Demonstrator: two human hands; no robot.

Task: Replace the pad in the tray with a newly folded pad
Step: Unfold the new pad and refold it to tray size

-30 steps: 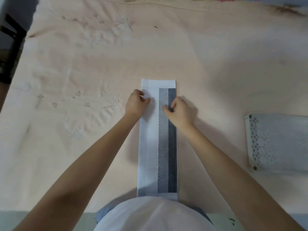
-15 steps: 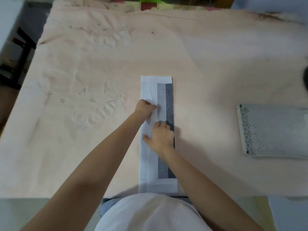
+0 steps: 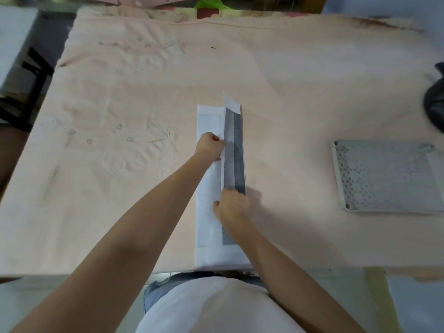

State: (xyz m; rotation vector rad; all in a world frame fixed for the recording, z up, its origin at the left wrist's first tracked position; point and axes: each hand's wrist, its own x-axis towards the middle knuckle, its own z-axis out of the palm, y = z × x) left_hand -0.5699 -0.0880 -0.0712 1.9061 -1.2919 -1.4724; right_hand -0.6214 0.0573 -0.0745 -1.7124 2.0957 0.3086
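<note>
A long white pad [image 3: 207, 212] with a grey strip [image 3: 234, 150] down its right half lies folded lengthwise on the peach cloth, running from mid-table to the near edge. My left hand [image 3: 209, 146] pinches the grey flap's left edge about halfway along the pad. My right hand [image 3: 230, 206] grips the same flap nearer to me. The flap stands lifted off the white layer, and its far corner sticks up. A grey perforated tray [image 3: 384, 176] lies on the table at the right, well away from both hands.
The peach tablecloth [image 3: 120, 116] covers the whole table, with faint embroidery on the left. A dark object [image 3: 434, 102] sits at the far right edge. The table's near edge runs just in front of my body.
My right hand has slid toward me along the pad. Both hands have raised the grey flap, so its far end now stands up from the white layer.
</note>
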